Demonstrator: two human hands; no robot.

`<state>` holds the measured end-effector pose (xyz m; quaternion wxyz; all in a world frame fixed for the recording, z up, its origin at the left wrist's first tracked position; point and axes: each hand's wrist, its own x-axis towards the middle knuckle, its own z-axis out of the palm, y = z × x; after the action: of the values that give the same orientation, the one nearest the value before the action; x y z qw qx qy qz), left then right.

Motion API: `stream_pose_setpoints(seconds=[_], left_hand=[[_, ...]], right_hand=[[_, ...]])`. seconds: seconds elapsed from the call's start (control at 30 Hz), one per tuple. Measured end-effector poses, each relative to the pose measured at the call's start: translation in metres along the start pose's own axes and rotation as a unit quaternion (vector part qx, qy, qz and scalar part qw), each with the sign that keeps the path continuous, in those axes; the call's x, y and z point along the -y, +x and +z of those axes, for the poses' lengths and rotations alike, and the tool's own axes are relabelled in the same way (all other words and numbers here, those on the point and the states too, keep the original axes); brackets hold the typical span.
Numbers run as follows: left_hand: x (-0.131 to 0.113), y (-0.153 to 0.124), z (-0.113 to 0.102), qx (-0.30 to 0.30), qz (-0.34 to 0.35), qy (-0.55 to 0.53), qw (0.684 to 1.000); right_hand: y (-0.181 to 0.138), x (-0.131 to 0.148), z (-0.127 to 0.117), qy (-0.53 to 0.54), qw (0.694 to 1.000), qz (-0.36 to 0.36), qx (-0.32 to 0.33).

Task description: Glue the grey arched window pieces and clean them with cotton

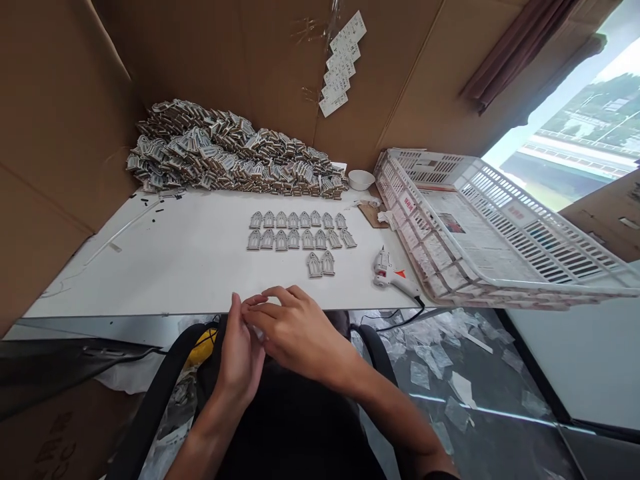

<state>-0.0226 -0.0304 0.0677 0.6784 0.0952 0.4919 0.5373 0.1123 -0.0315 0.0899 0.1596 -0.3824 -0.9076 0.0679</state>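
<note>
My left hand [239,357] is cupped in front of the table's near edge, its thumb pointing up. Over its palm bends my right hand [303,333], fingers curled in against the left one. Whatever lies between them is hidden by the fingers. Just beyond the hands, two small grey arched window-shaped pieces [315,265] lie side by side on the white table [200,257]. Behind these are two rows of the same arched pieces [293,239]. To the right rests a white glue gun [383,272] with an orange-red trigger, its cord running off the edge.
A large heap of similar pieces [225,157] lines the table's back. Beside it stand a white bowl [361,179] and a white plastic crate [435,267]. Cardboard walls [240,60] enclose the back and left. Clear plastic bags [430,360] litter the floor.
</note>
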Motion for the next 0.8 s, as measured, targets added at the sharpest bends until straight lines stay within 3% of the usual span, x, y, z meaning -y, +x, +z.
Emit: stream_pose_setpoints(seconds=[0.3, 0.43, 0.57, 0.8], left_hand=[[-0.022, -0.011, 0.001, 0.014, -0.082, -0.023, 0.996], [-0.026, -0.015, 0.001, 0.035, -0.078, -0.009, 0.996], [-0.027, -0.016, 0.002, 0.009, -0.065, 0.01, 0.998], [-0.014, -0.012, 0.006, -0.029, -0.045, -0.016, 0.998]], right_hand=[[-0.001, -0.003, -0.002, 0.033, 0.999, -0.003, -0.023], [-0.001, -0.003, -0.003, 0.039, 0.998, -0.002, -0.046], [-0.001, -0.003, -0.002, 0.038, 0.997, -0.013, -0.059], [0.0, -0.003, 0.0, 0.02, 0.999, -0.031, -0.024]])
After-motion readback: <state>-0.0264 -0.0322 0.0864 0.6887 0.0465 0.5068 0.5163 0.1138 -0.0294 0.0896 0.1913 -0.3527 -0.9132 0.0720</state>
